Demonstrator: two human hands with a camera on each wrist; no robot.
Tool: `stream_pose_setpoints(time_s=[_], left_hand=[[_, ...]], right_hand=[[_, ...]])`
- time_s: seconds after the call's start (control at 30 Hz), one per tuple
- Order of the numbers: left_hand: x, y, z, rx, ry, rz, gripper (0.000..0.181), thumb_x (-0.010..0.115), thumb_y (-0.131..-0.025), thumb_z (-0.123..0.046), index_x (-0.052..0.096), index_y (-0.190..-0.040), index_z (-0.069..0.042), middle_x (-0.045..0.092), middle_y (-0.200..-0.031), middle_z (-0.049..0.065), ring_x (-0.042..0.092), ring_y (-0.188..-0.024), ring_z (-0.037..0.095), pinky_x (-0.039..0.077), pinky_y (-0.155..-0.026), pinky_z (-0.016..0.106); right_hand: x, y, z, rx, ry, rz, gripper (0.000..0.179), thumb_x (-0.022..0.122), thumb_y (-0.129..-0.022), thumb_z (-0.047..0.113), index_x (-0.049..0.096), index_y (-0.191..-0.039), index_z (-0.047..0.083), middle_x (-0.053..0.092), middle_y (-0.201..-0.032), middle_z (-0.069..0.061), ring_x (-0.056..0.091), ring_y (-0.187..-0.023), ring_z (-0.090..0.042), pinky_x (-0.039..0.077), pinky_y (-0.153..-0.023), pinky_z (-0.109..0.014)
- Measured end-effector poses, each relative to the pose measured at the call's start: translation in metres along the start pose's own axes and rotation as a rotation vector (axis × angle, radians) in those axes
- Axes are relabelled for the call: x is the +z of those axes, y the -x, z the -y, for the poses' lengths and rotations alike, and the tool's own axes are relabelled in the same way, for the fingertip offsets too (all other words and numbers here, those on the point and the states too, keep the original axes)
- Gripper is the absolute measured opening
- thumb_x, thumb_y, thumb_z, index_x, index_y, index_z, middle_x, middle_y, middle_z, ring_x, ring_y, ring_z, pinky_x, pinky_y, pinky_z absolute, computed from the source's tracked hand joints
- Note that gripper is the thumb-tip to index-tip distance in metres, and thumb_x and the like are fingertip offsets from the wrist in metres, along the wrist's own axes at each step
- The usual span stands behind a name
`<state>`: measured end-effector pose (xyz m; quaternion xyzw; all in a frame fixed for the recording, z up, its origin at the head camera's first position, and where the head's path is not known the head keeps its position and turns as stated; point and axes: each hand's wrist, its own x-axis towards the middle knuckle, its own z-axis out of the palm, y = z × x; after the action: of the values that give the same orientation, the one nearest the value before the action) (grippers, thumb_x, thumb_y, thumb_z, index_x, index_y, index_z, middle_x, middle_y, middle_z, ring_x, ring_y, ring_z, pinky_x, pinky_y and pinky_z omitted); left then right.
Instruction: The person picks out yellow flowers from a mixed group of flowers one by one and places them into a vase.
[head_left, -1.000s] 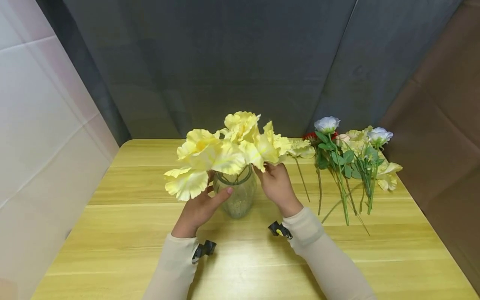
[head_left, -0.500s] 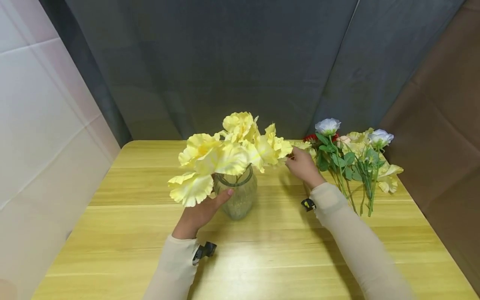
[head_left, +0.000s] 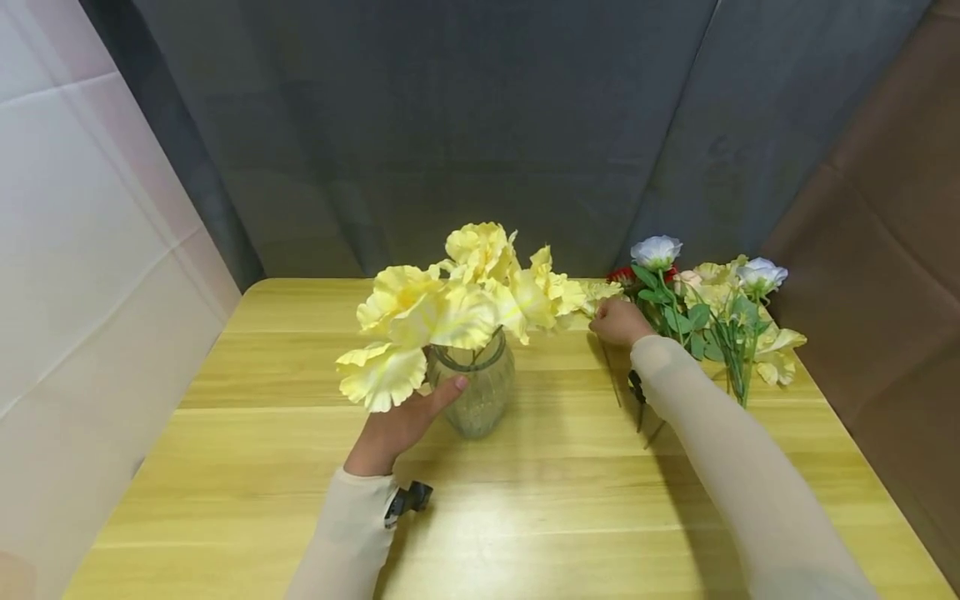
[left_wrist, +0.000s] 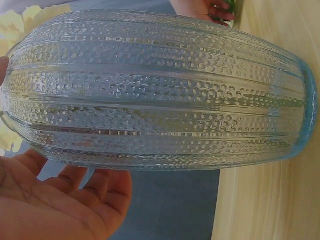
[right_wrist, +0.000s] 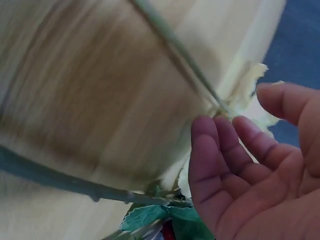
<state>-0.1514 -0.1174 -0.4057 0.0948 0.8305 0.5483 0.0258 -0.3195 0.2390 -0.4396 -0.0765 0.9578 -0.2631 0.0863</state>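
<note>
In head view, steadying the vase (head_left: 480,407) left of loose flowers (head_left: 699,315); in left wrist view, gripping with curved left hand (left_wrist: 65,200); in right wrist view, seemingly holding nothing in thumb-parted right hand (right_wrist: 257,172) by the stem (right_wrist: 175,45), perhaps snagging leaves (right_wrist: 145,217) if misaimed.

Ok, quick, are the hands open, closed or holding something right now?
Left hand: holding the ribbed glass vase.
Right hand: open, thumb apart from the fingers, by a yellow flower's stem.
</note>
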Motion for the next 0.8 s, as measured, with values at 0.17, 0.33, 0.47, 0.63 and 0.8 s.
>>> stream_pose_setpoints(time_s=[0.17,0.33,0.47,0.63,0.8], left_hand=[[0.001,-0.001,0.002,0.047,0.013,-0.015,0.095,0.068,-0.092,-0.047,0.009,-0.160,-0.016,0.015,-0.163,0.005,0.014,-0.149,0.028,0.012,-0.118,0.053],[0.001,0.000,0.001,-0.003,0.008,0.002,0.099,0.067,-0.091,-0.052,0.006,-0.160,-0.017,0.012,-0.164,0.006,0.013,-0.149,0.029,0.011,-0.118,0.053],[0.001,0.000,0.002,-0.032,0.002,0.012,0.100,0.066,-0.090,-0.054,0.004,-0.160,-0.017,0.011,-0.164,0.006,0.012,-0.149,0.030,0.010,-0.118,0.053],[0.000,0.000,0.000,-0.042,-0.021,0.018,0.100,0.065,-0.091,-0.055,0.005,-0.160,-0.016,0.011,-0.164,0.007,0.012,-0.149,0.030,0.011,-0.118,0.052],[-0.002,0.001,-0.004,-0.173,-0.053,0.080,0.107,0.060,-0.089,-0.064,-0.002,-0.160,-0.012,0.007,-0.164,0.014,0.012,-0.148,0.038,0.011,-0.117,0.056]], right_hand=[[0.009,-0.006,0.002,0.061,0.061,0.048,0.030,0.049,-0.085,0.003,0.037,-0.061,0.015,0.025,-0.058,0.002,0.023,-0.057,-0.017,0.029,-0.058,-0.033],[0.013,-0.009,0.001,0.100,0.083,0.054,0.034,0.042,-0.088,-0.001,0.035,-0.060,0.016,0.022,-0.059,0.001,0.021,-0.058,-0.018,0.029,-0.058,-0.033],[0.014,-0.008,0.000,0.094,0.041,0.033,0.035,0.041,-0.089,0.001,0.036,-0.058,0.016,0.025,-0.055,0.001,0.025,-0.053,-0.017,0.031,-0.054,-0.032],[0.008,-0.002,0.004,0.104,-0.140,-0.005,0.030,0.042,-0.096,0.008,0.043,-0.066,0.011,0.040,-0.054,-0.001,0.042,-0.048,-0.015,0.038,-0.052,-0.030],[-0.005,0.013,0.016,0.056,-0.257,-0.069,0.014,0.048,-0.097,0.008,0.058,-0.093,-0.001,0.058,-0.070,-0.010,0.056,-0.058,-0.022,0.044,-0.062,-0.032]])
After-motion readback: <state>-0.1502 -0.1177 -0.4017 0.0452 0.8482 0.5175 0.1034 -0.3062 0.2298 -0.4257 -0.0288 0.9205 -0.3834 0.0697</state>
